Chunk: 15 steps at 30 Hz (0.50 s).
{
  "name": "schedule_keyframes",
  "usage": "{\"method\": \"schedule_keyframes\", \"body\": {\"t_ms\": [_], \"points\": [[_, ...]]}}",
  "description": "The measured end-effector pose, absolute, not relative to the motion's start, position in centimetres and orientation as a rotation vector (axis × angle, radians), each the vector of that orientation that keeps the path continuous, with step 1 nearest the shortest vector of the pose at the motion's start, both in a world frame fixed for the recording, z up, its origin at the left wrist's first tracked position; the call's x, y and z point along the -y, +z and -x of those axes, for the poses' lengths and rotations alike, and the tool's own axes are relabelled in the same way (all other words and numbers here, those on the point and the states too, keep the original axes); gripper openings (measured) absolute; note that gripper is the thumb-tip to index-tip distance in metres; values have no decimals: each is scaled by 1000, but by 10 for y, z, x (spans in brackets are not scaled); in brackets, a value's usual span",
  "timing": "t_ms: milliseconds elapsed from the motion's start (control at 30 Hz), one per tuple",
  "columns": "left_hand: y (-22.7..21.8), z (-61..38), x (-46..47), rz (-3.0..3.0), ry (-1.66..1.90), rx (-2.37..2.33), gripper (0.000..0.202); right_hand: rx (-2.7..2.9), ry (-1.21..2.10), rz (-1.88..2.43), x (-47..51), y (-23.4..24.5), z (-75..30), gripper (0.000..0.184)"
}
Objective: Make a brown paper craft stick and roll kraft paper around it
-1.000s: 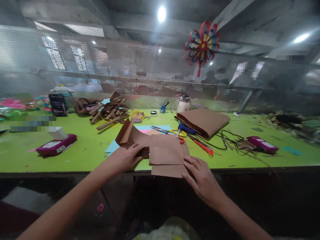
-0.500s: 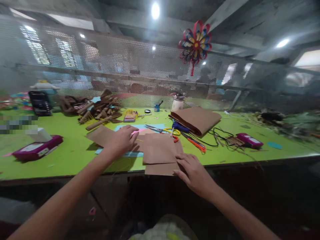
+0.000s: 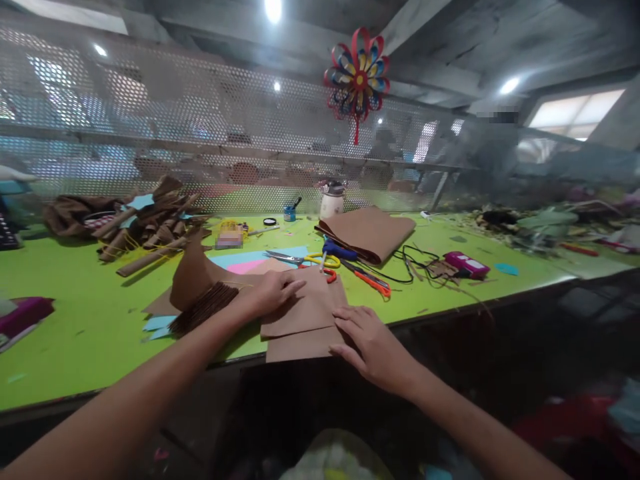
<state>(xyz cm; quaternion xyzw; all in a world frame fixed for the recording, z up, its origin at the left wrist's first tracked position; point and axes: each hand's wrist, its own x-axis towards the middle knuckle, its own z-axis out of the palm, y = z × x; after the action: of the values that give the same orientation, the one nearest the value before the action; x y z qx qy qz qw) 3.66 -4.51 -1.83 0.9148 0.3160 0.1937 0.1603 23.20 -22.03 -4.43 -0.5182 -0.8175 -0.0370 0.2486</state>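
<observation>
Brown paper sheets [image 3: 300, 343] lie overlapped at the table's front edge. My left hand [image 3: 273, 293] rests on their left part, with fingers stretched over the paper. On the right edge lies my right hand [image 3: 367, 340], open, its fingers flat and thumb apart. Beside my left forearm, a brown paper sheet [image 3: 190, 270] curls upward over a pleated brown stack [image 3: 205, 307]. Just behind the sheets are scissors with yellow handles [image 3: 323, 260], an orange-handled tool [image 3: 330, 272] and a blue glue gun [image 3: 340, 249]. Blue and pink paper [image 3: 250, 265] is partly covered.
A folded brown paper bundle [image 3: 375, 233] sits behind, near an orange cutter [image 3: 373, 281], black cord [image 3: 410, 267] and purple box [image 3: 466, 265]. Brown rolls [image 3: 155, 230] are piled at left. A cream jar [image 3: 333, 200] and blue pot [image 3: 289, 213] stand by the mesh screen [image 3: 280, 147].
My left hand has moved right onto the overlapped sheets. The brown sheet at left now curls up, exposing the pleated stack. My right hand stays on the paper's edge; the view has turned right.
</observation>
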Motion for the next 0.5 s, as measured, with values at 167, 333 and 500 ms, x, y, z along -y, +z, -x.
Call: {"method": "schedule_keyframes", "body": {"t_ms": [167,333,500], "points": [[-10,-30,63,-2736,403,-719,33,2156,0,1274,207,-36,-253,24],[-5,-28,64,-2733,311,-707,19,1953,-337,1621,154,-19,-300,26],[-8,-25,60,-2682,295,-709,20,2120,-409,2124,120,-21,-315,30]]}}
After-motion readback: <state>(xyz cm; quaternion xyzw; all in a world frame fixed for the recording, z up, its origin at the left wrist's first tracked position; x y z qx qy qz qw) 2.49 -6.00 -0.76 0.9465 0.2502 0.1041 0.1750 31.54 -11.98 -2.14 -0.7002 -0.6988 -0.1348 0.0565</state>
